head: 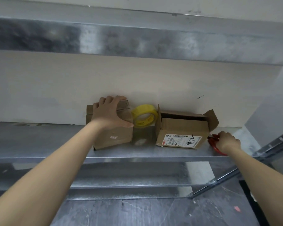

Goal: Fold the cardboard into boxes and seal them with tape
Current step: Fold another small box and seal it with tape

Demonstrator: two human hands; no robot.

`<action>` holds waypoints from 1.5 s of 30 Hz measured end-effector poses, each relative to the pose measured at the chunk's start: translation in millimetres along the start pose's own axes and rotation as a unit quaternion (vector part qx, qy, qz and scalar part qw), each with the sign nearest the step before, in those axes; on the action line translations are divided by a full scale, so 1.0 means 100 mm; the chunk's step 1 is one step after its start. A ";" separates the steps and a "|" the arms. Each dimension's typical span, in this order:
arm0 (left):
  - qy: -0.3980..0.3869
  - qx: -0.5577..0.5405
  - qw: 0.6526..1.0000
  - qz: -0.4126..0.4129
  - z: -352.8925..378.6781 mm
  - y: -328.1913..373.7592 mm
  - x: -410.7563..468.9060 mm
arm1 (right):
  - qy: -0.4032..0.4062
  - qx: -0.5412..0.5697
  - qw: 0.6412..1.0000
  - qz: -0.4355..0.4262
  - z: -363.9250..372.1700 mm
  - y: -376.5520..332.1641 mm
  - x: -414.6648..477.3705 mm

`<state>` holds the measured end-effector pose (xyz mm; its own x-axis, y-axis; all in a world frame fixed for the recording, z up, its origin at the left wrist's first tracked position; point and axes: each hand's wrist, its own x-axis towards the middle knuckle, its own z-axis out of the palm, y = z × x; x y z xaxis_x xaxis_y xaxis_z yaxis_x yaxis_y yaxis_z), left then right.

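A closed brown cardboard box (114, 137) stands on the metal shelf (39, 139) against the wall. My left hand (109, 111) lies over its top, fingers curled over the far edge and thumb against its right side. A roll of yellow tape (145, 116) leans on edge just right of that box. Further right sits a second cardboard box (181, 132) with its top flaps open and a shipping label on its front. My right hand (227, 141) grips red-handled scissors (213, 142) on the shelf beside this open box.
Another metal shelf (137, 38) hangs overhead, and lower shelves (129, 176) show beneath. A pale wall (104, 79) backs the shelf. The rack's right post (271, 144) stands close to my right hand. Dark floor (153, 212) lies below.
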<state>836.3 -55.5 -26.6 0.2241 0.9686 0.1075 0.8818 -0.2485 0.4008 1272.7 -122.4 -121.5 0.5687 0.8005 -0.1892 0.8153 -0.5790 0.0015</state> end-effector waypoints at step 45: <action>-0.024 0.035 0.999 0.009 -0.05 -0.06 0.04 | -0.425 0.570 0.697 -0.095 -0.91 -1.90 -1.85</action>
<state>830.1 -50.7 -23.8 0.2589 0.9634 0.0698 0.9037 -0.2671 0.3347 1022.0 -146.1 2.5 -0.2034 0.7787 -0.5935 -0.0233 -0.6099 -0.7922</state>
